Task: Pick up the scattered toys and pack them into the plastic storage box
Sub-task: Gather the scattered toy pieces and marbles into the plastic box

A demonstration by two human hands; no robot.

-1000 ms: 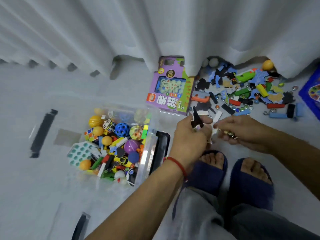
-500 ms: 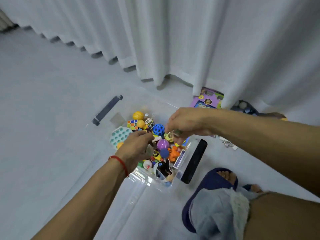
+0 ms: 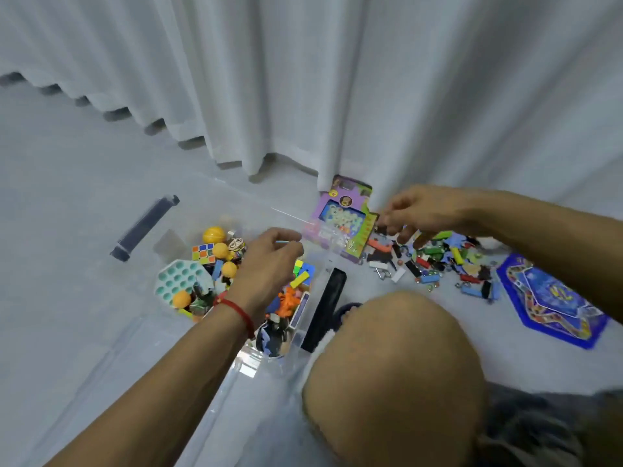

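A clear plastic storage box (image 3: 300, 335) sits on the floor (image 3: 67, 197), its far wall hard to make out, holding balls, a cube puzzle (image 3: 203, 253) and blocks. The left hand (image 3: 269, 264) hovers over it, fingers loosely curled, empty. Half a second ago both hands were over the box; now the right hand (image 3: 421, 210), fingers relaxed, reaches above the scattered toys (image 3: 438, 261), partly hidden by blur.

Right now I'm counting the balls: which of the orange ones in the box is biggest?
The orange ball at the box's far edge, beyond the Rubik's cube; the other three, nearer the pop-it toy, are clearly smaller.
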